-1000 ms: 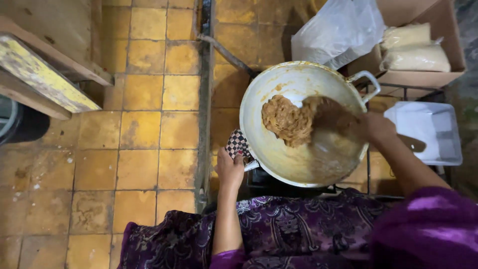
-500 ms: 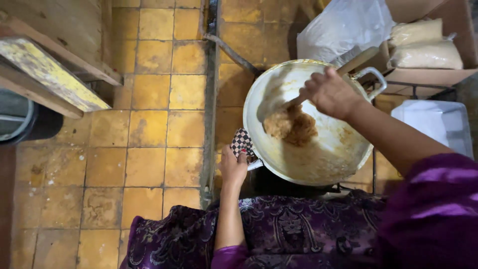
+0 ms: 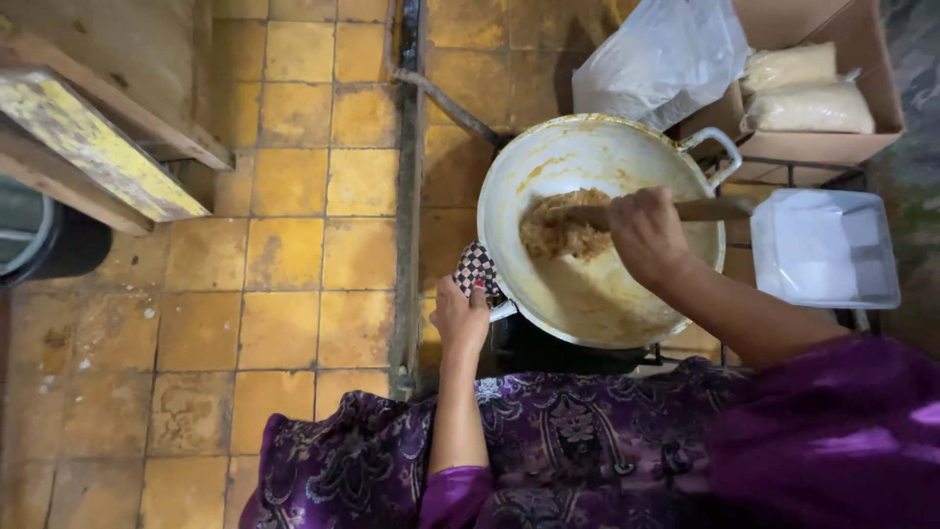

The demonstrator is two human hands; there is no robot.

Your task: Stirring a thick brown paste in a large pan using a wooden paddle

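While your right hand (image 3: 644, 233) is wrapped tight around the wooden handle of the spatula (image 3: 676, 211), its blade end is buried in the brown, crumbly food (image 3: 560, 233) lying in the left-centre of the wok (image 3: 597, 304). Your fingers are fully closed on that handle, which runs level across the pan toward its right rim. Your left hand (image 3: 460, 315) is closed on a black-and-white checked cloth (image 3: 476, 268), pinching it against the wok's near handle at the lower left edge. The wok itself is pale, wide and round, streaked with brownish smears, with a loop handle at its upper right; it sits on a dark metal stand.

Just right of the wok, a white rectangular plastic tub (image 3: 824, 248) sits on the stand's frame. Above that, an open cardboard box (image 3: 852, 39) holds two soft, clear bags of pale grains (image 3: 808, 93), stacked one over the other. A crumpled translucent plastic bag (image 3: 661, 59) lies against the box's left side, touching the wok's far rim. Yellow floor tiles (image 3: 284, 255) spread to the left.
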